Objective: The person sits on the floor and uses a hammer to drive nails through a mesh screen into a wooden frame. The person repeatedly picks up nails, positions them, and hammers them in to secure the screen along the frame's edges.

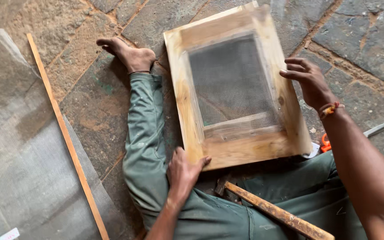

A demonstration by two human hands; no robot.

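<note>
Two hands frame our wooden mesh frame (238,89) — left hand (184,169) gripping its near-left corner, right hand (310,82) loose-fingered against the right edge. Long axis runs away from us, over our lap and the stone floor (361,35).

The person wears loose grey-green work trousers (144,146), creased and flecked with pale paint or dust; the cuff ends at the ankle above a bare foot (127,54); both forearms are bare, with no sleeves showing; the left hand (184,171) carries no ring or band; the right hand (310,82) has an orange-and-red thread bracelet (330,109) knotted round the wrist, its loose ends sticking out.
</note>
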